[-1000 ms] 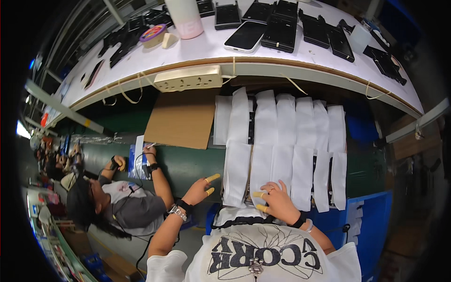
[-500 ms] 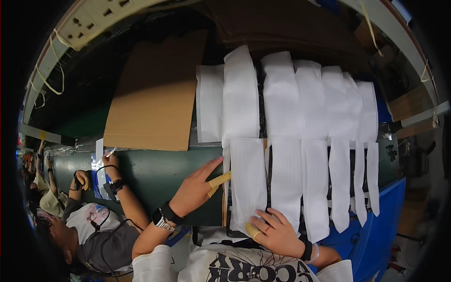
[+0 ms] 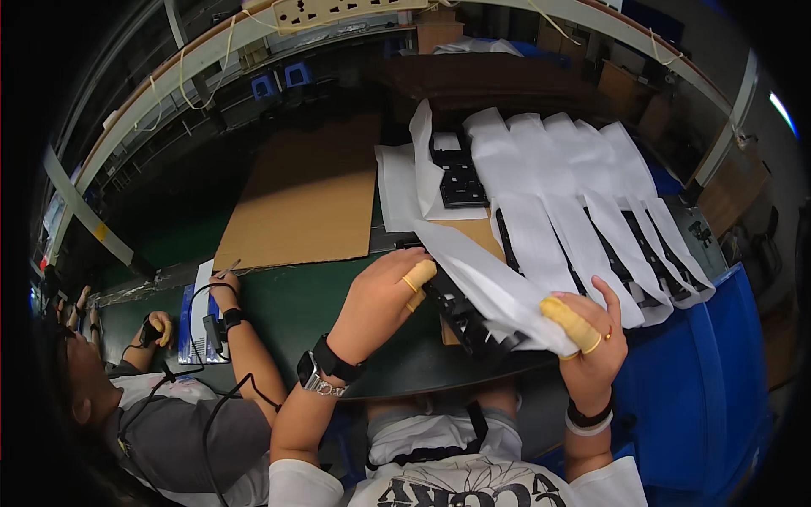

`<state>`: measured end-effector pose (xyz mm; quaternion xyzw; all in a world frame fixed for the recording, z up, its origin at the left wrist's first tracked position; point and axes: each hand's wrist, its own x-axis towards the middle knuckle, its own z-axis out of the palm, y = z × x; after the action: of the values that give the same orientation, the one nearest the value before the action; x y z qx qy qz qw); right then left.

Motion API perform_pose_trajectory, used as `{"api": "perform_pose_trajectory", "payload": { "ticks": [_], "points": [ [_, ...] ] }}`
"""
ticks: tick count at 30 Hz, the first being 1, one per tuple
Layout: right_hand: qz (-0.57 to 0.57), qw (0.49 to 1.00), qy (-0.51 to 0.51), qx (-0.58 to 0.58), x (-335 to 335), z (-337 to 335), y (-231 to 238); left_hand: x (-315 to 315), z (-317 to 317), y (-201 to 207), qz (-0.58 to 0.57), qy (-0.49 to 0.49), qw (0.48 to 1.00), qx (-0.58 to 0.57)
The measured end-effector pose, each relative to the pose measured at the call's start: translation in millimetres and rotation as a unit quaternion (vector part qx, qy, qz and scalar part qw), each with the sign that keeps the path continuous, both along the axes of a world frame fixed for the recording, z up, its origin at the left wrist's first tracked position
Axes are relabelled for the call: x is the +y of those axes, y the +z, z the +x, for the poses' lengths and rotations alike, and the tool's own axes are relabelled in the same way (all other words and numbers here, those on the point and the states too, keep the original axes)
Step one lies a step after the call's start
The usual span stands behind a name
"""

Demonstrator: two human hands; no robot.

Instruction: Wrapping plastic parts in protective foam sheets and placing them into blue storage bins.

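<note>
At the bench's front edge, a long black plastic part [image 3: 460, 314] is tilted up, with molded ribs and openings. My left hand [image 3: 384, 291], yellow covers on its fingers, is closed on the part's left edge. A white foam sheet [image 3: 494, 275] lies slanted across the part's right side. My right hand [image 3: 596, 338] pinches the sheet's near end between its covered thumb and fingers, the index finger raised. Behind, another black part [image 3: 460, 182] shows beside a folded-back foam sheet [image 3: 427, 160]. More white foam strips [image 3: 541, 241] lie to the right over black parts.
A brown cardboard sheet [image 3: 304, 194] lies at the back left of the green bench [image 3: 397, 367]. At the left, a co-worker [image 3: 194, 431] writes over a blue-and-white package [image 3: 193, 317]. Blue panels [image 3: 676, 363] stand at the right. A power strip [image 3: 338, 10] hangs overhead.
The nearest-left black part has been tilted up and its foam pulled askew. My right hand has risen rightward with the sheet's end. Behind, another black part is now uncovered. The view has shifted.
</note>
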<state>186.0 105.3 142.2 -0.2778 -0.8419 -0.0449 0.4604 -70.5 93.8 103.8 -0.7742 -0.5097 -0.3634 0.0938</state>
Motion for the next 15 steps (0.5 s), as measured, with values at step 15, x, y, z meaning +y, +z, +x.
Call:
{"api": "perform_pose_trajectory", "payload": {
  "ticks": [15],
  "points": [
    [0.069, 0.974, 0.184, -0.114, -54.3, -27.0, -19.6, -58.3, -45.9, 9.6, 0.099, 0.106, 0.84, -0.523]
  ]
}}
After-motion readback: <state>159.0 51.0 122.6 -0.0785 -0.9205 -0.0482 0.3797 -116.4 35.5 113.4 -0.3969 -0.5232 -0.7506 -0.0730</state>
